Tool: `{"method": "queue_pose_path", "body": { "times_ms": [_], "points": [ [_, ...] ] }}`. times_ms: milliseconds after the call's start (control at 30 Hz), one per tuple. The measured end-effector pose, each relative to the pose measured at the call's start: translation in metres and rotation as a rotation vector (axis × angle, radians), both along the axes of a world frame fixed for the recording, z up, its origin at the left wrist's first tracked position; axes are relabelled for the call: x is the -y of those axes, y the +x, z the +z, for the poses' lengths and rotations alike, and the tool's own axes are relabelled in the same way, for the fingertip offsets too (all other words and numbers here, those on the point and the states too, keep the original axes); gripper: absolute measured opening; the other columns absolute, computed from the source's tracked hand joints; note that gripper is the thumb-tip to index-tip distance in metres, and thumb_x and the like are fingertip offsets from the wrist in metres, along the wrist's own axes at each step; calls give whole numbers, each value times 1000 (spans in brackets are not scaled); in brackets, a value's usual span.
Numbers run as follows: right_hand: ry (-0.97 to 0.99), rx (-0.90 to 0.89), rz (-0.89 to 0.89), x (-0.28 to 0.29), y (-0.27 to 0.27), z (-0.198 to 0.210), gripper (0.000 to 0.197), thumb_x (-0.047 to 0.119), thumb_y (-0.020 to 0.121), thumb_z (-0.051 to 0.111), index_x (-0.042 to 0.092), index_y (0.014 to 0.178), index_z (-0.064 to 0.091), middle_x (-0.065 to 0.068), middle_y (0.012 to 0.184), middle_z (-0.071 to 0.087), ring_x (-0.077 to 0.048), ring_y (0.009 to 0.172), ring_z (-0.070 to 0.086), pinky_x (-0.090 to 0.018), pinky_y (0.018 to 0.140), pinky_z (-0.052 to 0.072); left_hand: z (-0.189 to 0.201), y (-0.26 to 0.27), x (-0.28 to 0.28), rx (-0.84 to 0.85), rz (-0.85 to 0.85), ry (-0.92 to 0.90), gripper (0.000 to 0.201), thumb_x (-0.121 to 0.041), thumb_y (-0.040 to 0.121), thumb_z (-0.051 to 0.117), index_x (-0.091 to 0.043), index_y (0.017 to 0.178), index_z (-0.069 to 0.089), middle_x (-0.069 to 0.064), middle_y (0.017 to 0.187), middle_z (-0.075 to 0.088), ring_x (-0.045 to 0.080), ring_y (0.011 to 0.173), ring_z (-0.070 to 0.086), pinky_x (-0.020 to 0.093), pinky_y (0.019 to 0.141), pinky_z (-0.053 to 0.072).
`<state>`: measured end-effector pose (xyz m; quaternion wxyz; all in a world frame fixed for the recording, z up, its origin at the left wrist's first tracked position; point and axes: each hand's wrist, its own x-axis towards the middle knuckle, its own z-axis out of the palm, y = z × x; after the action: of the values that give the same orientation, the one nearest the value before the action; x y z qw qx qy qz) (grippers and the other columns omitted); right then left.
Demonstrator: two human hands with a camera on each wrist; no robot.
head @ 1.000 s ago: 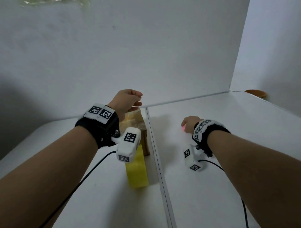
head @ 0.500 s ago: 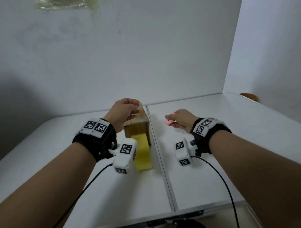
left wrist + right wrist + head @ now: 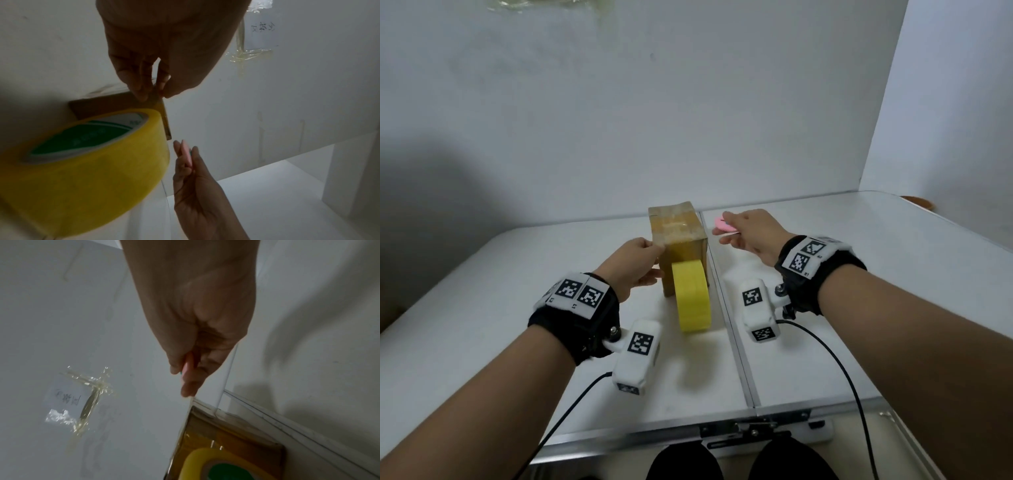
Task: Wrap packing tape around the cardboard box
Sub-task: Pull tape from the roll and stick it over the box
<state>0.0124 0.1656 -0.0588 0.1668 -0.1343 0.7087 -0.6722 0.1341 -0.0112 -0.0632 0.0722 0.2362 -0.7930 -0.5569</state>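
A small cardboard box [image 3: 676, 233] wrapped in clear tape stands upright near the table's middle seam. A yellow tape roll [image 3: 692, 296] stands on edge against the box's near face. My left hand [image 3: 645, 263] pinches the box's upper near-left corner between thumb and fingers [image 3: 141, 91]; the roll [image 3: 82, 154] lies just below it. My right hand [image 3: 736, 229] hovers just right of the box top and grips a small flat pink tool [image 3: 723, 224], also seen as the pink tool [image 3: 186, 152] and pink tool [image 3: 188, 364]. The right wrist view shows the box [image 3: 230, 431] and roll [image 3: 207, 464] below the hand.
The white folding table [image 3: 825, 308] has a seam [image 3: 727, 308] running front to back and a metal latch [image 3: 753, 428] at its near edge. An orange bowl [image 3: 917, 202] sits at the far right. White walls stand close behind. Wrist-camera cables trail toward me.
My left hand came off the box top down to its near-left corner. My right hand lifted the pink tool off the table and brought it up beside the box. The view pulled back.
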Motion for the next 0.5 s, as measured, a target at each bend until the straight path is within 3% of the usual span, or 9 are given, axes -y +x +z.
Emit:
{"method": "queue_pose_path", "body": {
  "times_ms": [67, 167, 267, 367, 433, 500],
  "points": [
    [109, -127, -5, 5, 0, 1, 40, 26, 98, 51, -8, 114, 63, -11, 90, 71, -10, 57, 58, -12, 46, 45, -3, 3, -5, 46, 16, 79, 36, -34, 96, 54, -2, 113, 54, 7, 99, 54, 17, 69, 63, 24, 59, 55],
    [155, -260, 19, 13, 5, 4, 27, 26, 97, 50, 3, 105, 63, -4, 76, 67, -10, 57, 54, -16, 52, 44, -5, 7, -16, 88, -20, 187, 43, -41, 94, 56, -1, 111, 55, 5, 95, 59, 19, 70, 66, 22, 54, 58],
    [113, -351, 110, 23, 10, 7, 26, 22, 97, 53, 2, 112, 62, -7, 87, 70, -12, 70, 63, -20, 68, 52, -10, 8, -19, 99, -70, 276, 50, -43, 88, 64, 0, 115, 62, 11, 102, 72, 22, 77, 72, 25, 59, 59],
    [204, -466, 198, 32, 14, 9, 34, 30, 91, 60, 9, 116, 68, -6, 106, 75, -20, 98, 68, -34, 92, 52, -12, 9, -19, 87, -107, 317, 47, -38, 86, 69, -3, 118, 65, 12, 106, 75, 23, 86, 74, 29, 71, 60],
    [325, -540, 254, 34, 18, 8, 33, 35, 89, 62, 15, 113, 72, -8, 110, 74, -24, 108, 66, -41, 97, 49, -15, 12, -20, 72, -155, 359, 37, -33, 89, 67, -5, 113, 67, 9, 103, 77, 20, 88, 74, 31, 82, 58],
    [438, -615, 299, 33, 19, 6, 32, 31, 90, 62, 11, 113, 72, -12, 112, 73, -27, 108, 64, -43, 97, 48, -18, 16, -21, 51, -195, 402, 29, -31, 91, 64, -8, 109, 67, 6, 101, 78, 17, 87, 74, 32, 89, 56]
  ]
}}
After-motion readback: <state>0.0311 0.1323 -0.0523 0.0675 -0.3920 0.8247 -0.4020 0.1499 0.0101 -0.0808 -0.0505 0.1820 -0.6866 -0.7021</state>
